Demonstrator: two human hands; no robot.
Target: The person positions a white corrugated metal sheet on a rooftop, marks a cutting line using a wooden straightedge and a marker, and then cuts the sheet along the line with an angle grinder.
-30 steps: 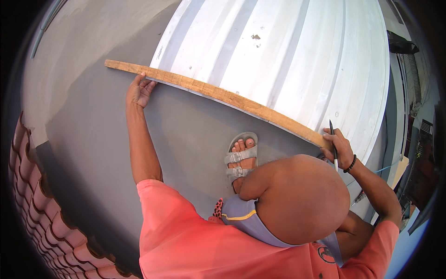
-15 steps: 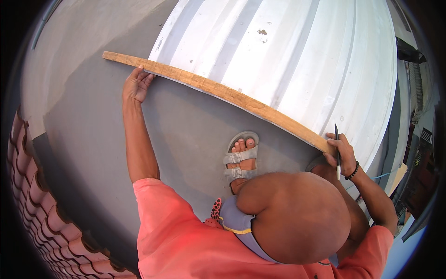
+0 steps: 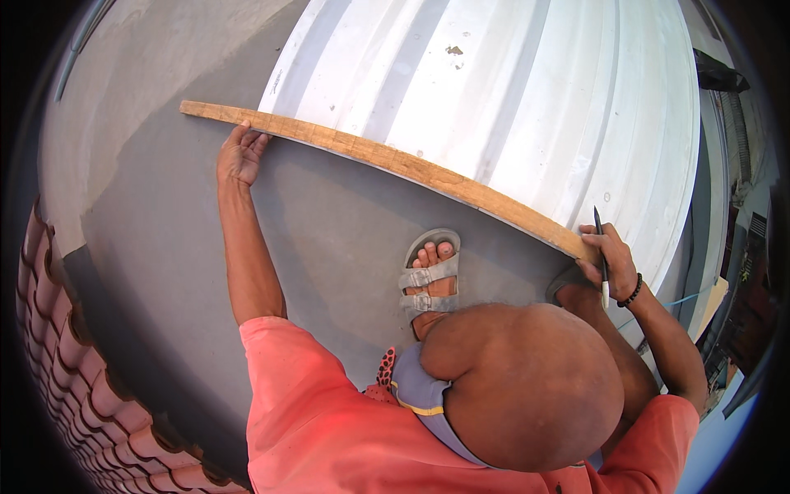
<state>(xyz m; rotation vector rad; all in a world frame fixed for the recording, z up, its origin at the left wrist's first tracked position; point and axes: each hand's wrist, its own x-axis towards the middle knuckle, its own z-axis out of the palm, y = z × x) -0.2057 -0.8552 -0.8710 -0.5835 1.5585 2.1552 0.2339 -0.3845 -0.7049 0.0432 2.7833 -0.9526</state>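
A long wooden batten (image 3: 362, 151) lies along the near edge of a white ribbed sheet (image 3: 461, 99), its left end jutting past the sheet. My left hand (image 3: 243, 158) grips batten and sheet edge near the left, thumb on the wood and fingers curled below. At the batten's right end, my right hand (image 3: 611, 255) holds a black-and-white marker (image 3: 600, 226) upright against the wood while gripping that end. A dark bead bracelet circles my right wrist. My sandalled foot (image 3: 432, 280) is on the grey floor (image 3: 329, 222) below the batten, beside my bent bare knee.
Terracotta roof tiles (image 3: 90, 387) drop away beyond the floor's lower-left edge. A grey pipe (image 3: 76, 41) runs at the upper left. On the far right are a black bundle (image 3: 720, 72), a light board (image 3: 709, 306), a thin blue line and a cluttered dark area below the edge.
The view has shifted slightly. My bent knee appears lower, showing more of my other foot behind it at the right. Both hands keep their grip on the batten.
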